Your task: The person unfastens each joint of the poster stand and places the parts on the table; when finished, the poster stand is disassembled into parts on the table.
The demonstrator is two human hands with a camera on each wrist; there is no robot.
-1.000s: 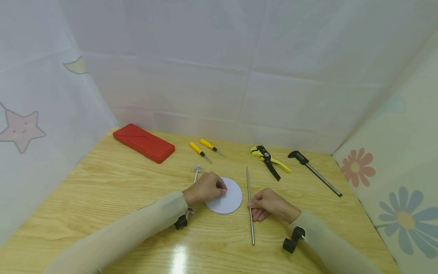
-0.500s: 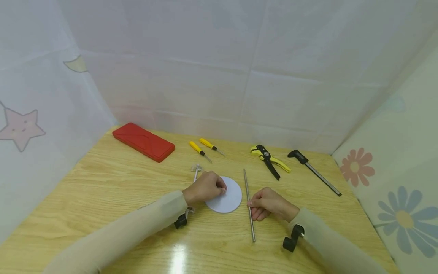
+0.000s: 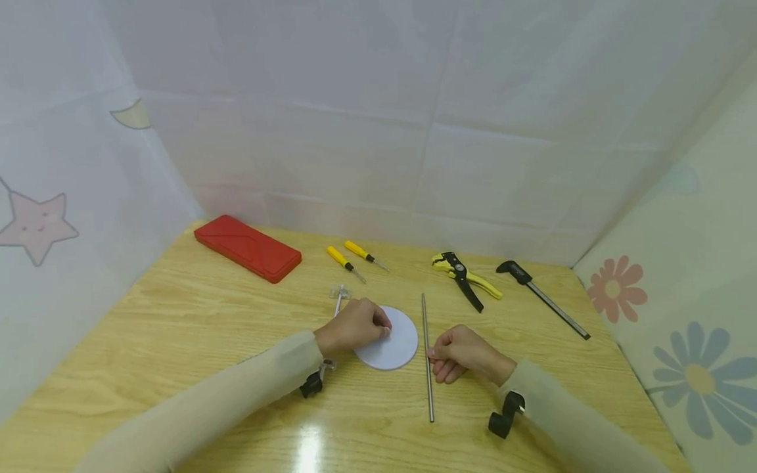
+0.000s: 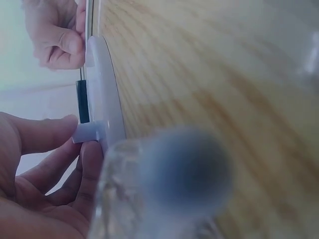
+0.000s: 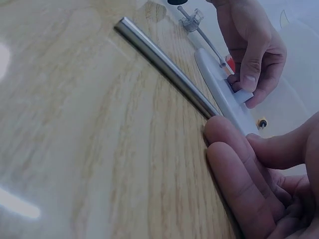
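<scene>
Spanning the lower half of the head view, a wooden table walled by pale printed curtains carries tools along its far edge: a red case at upper left, two yellow screwdrivers at centre, yellow-and-black pliers and a black-handled bar tool toward the right, all well apart from the hands and leaving bare wood on both sides and in front. At frame centre lies a white disc, flat on the wood; the left hand curls over its left part, thumb and fingertips pinching a small raised tab on it, apparently to keep it from sliding. Just right of the disc, a long steel rod runs from the middle of the frame toward the lower edge; the right hand rests beside it with curled fingers, their tips pressing its side, seemingly steadying it against the disc's rim. A thin clear-headed pin lies half hidden behind the left hand. The rod's near end stops short of the table's front edge, with free room beyond.
</scene>
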